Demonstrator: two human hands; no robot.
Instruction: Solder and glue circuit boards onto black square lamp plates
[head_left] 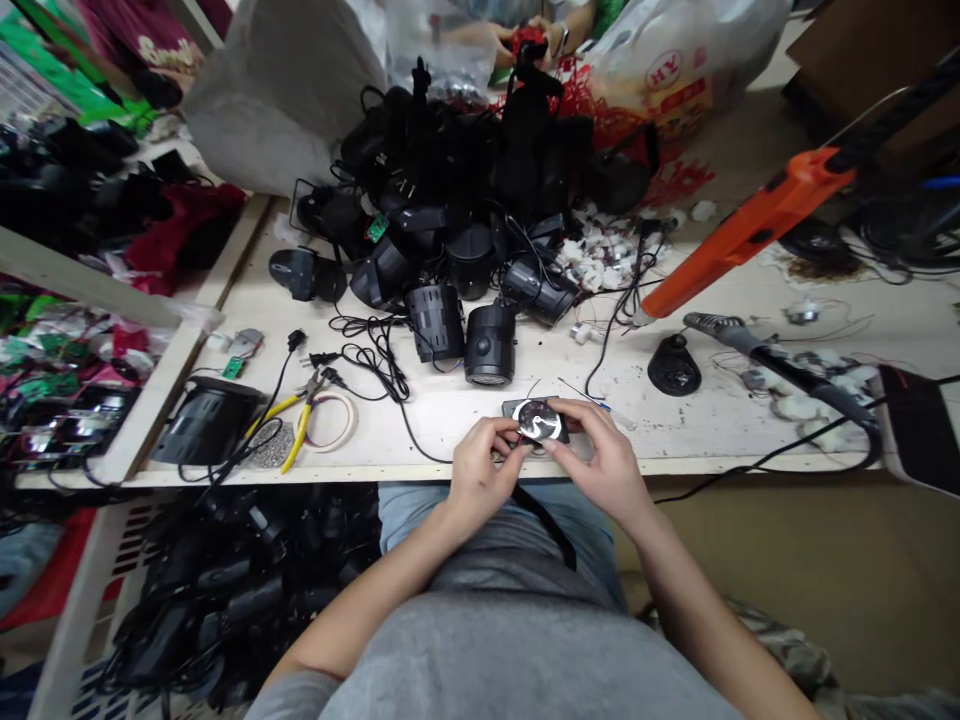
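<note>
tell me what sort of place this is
Probably a small electronics assembly or repair workshop. The long white workbench holds a heap of black cylindrical lamp housings, what looks like a black-handled soldering iron and yellow-handled pliers, and green circuit boards lie off to the left.

Two hands [484, 475], one round lamp part [537, 421], one pair of pliers [298, 425]

Red "HY" on the white plastic bag [665, 70] — script on the maroon cloth [157, 40] too blurred to read
</note>
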